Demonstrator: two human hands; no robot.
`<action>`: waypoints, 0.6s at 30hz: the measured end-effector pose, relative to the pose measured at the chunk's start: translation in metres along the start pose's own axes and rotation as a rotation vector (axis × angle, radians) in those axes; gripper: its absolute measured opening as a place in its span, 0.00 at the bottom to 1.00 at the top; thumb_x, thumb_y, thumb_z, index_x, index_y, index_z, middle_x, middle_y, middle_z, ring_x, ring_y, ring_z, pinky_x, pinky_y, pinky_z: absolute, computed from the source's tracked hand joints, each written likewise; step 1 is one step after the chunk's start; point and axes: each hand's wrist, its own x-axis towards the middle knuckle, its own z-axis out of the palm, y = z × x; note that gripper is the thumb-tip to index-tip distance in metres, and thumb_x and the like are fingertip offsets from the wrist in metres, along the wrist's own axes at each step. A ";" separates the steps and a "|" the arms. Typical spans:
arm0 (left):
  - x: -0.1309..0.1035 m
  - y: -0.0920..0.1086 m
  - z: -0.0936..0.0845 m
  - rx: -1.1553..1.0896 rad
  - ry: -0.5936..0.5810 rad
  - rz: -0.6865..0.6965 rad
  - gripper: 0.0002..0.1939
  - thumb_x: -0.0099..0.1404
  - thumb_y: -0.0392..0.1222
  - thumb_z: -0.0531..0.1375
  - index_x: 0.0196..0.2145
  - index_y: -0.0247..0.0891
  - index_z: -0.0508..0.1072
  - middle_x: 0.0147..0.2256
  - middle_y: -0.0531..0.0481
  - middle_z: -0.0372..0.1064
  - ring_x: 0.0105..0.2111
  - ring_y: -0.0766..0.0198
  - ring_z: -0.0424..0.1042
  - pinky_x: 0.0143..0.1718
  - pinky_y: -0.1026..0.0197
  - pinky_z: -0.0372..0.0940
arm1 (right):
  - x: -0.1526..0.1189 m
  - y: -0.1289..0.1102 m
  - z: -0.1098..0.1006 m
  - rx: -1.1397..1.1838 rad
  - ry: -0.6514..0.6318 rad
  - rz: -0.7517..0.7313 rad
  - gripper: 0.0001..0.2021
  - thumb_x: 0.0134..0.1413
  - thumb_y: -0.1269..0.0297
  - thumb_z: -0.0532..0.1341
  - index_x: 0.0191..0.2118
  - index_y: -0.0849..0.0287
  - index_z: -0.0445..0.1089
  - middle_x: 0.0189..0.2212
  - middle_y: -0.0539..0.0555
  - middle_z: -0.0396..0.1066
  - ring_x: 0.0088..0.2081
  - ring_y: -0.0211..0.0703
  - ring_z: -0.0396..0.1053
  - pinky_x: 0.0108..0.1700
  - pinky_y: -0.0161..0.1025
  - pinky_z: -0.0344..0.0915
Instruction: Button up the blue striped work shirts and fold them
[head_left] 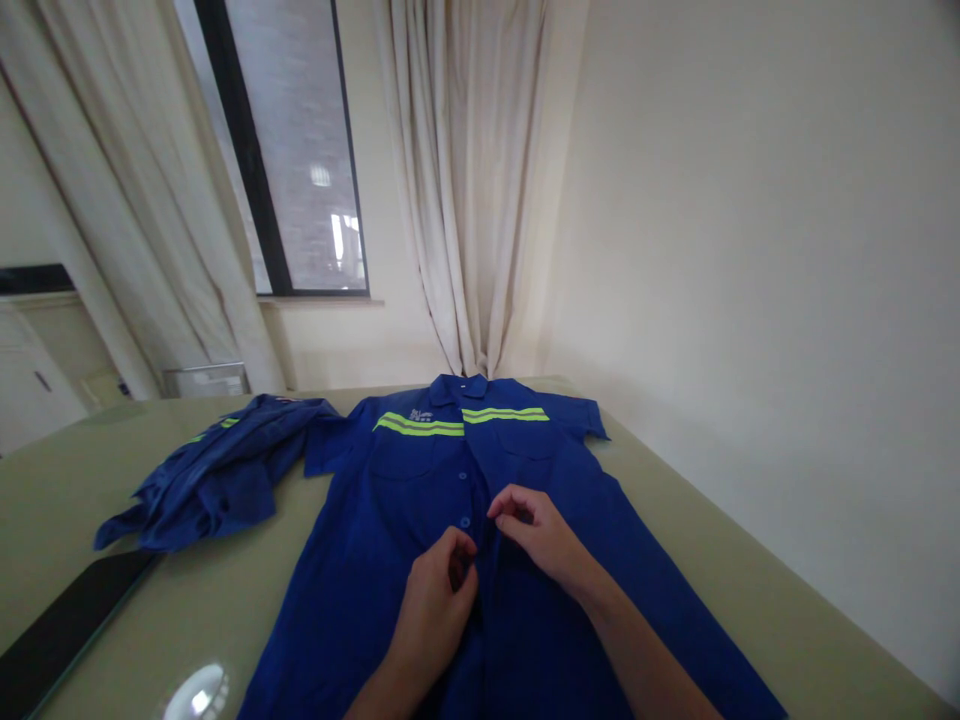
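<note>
Left hand (441, 590) and right hand (544, 532) curl, grip unclear, over a shirt (525, 610) running lengthwise away, collar (448, 393) farthest.

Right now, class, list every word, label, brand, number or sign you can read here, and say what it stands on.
None can be read.
Pale print on the chest of the spread blue shirt: too small and blurred.
Small tag inside its collar: too small.
Tiny pale mark on the crumpled blue garment: too blurred to tell whether it is text.

2 garmts (360, 590) (217, 490), 2 vis. btns (465, 522) (462, 476), 1 wndw (304, 150)
</note>
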 end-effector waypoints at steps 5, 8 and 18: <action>-0.003 -0.003 0.001 0.071 -0.075 0.199 0.25 0.59 0.27 0.53 0.50 0.47 0.73 0.42 0.51 0.74 0.34 0.62 0.72 0.38 0.62 0.64 | -0.002 -0.002 0.002 -0.034 -0.043 0.042 0.08 0.52 0.67 0.60 0.33 0.58 0.77 0.26 0.49 0.71 0.27 0.38 0.64 0.29 0.34 0.57; -0.004 -0.002 0.001 0.122 -0.073 0.209 0.23 0.60 0.27 0.52 0.45 0.47 0.77 0.41 0.50 0.74 0.38 0.59 0.73 0.41 0.61 0.65 | -0.002 0.000 0.002 -0.034 -0.029 0.044 0.08 0.50 0.68 0.59 0.32 0.58 0.76 0.23 0.47 0.69 0.25 0.37 0.62 0.28 0.34 0.55; 0.000 -0.001 -0.002 0.061 0.023 0.120 0.16 0.63 0.31 0.53 0.40 0.43 0.79 0.34 0.50 0.73 0.33 0.59 0.73 0.37 0.60 0.63 | -0.006 -0.009 -0.004 -0.413 -0.048 -0.021 0.11 0.48 0.76 0.59 0.27 0.57 0.78 0.25 0.48 0.70 0.28 0.38 0.66 0.33 0.35 0.57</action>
